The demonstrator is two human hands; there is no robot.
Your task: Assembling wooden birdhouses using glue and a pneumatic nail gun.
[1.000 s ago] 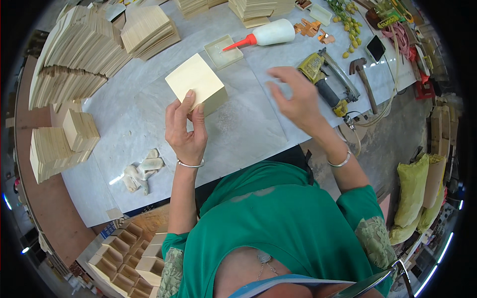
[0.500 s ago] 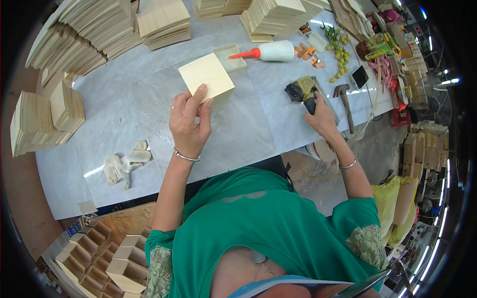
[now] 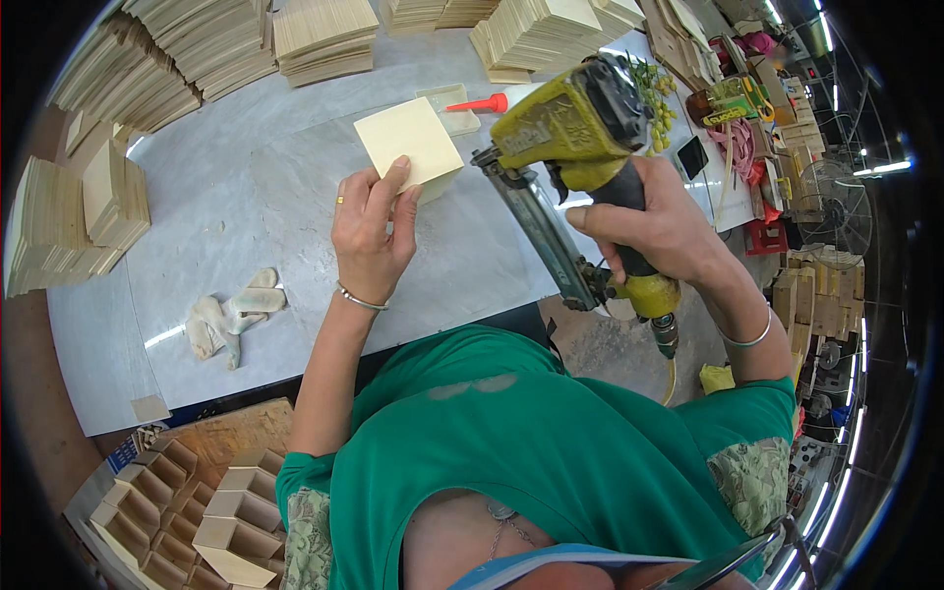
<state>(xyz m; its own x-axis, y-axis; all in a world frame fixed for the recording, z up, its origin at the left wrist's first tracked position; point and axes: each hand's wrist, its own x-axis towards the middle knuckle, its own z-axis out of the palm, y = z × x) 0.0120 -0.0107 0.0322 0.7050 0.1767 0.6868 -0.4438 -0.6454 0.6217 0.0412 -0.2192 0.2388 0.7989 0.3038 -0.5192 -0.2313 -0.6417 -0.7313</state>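
Observation:
My left hand [image 3: 374,231] steadies a pale wooden box [image 3: 408,145] on the table, its thumb and fingers closed on the near side. In my right hand [image 3: 664,221] is a yellow and black pneumatic nail gun [image 3: 570,128], gripped by its handle and raised above the table. Its nose points left and is a short gap from the box's right side. An air hose [image 3: 672,379] hangs from the base of its handle. Behind the gun, a glue bottle [image 3: 479,103] with a red nozzle lies partly hidden, its tip at a shallow tray [image 3: 447,110].
Stacks of thin wooden panels [image 3: 324,39] line the far and left sides of the table [image 3: 226,177]. Crumpled pale gloves [image 3: 234,310] lie at the left. Finished-looking wooden boxes [image 3: 241,511] sit below the table's near left edge. A phone [image 3: 691,157] and green fruit [image 3: 664,108] are at the right.
My right hand has lifted the nail gun off the table and brought it left and nearer, beside the box. My left hand keeps its hold on the box.

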